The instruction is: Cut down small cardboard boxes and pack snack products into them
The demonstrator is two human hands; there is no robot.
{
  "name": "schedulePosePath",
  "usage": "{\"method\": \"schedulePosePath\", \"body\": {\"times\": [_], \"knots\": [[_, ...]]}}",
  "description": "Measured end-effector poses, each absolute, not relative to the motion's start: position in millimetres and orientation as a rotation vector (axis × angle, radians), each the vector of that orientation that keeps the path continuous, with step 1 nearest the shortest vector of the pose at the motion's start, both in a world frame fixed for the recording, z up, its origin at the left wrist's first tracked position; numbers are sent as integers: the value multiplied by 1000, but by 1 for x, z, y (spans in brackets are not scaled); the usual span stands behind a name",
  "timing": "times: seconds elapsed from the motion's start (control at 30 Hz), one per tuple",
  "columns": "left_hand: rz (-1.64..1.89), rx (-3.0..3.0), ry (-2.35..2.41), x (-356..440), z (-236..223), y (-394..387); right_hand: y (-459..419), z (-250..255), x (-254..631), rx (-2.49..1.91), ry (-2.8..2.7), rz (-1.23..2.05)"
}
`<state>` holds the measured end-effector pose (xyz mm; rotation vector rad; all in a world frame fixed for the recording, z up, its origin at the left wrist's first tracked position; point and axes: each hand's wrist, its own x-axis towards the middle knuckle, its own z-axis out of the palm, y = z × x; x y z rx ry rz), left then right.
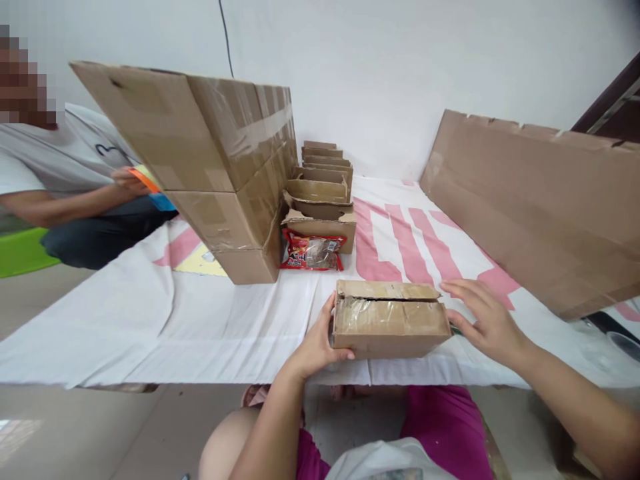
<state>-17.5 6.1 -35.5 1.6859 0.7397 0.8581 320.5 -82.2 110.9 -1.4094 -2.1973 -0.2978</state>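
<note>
A small cardboard box [393,337] with clear tape along its top lies near the table's front edge. A narrow gap shows between its top flaps. My left hand [320,340] grips the box's left end, thumb on the front face and fingers round the side. At the right end, my right hand [485,320] has its fingers stretched apart, with fingertips at the box's edge. Whether they press on it is hard to see. Behind the box lies a red snack packet [314,251] with a clear window, against a row of open cardboard boxes [320,230].
A tall stack of taped cartons [210,167] rises at left. A large cardboard panel [530,207] stands at right. White cloth with pink patches covers the table [125,320]. Beyond the stack sits another person [75,173], holding something orange and blue. A clear round object [625,347] lies far right.
</note>
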Motion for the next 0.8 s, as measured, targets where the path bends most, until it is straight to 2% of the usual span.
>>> {"method": "schedulePosePath", "body": {"times": [0.2,0.8], "knots": [[876,1713,746,-17,-31,5,-68,117,276,-1190,-2431,-90],[853,1726,760,-18,-31,5,-70,100,275,-1218,-2337,64]]}}
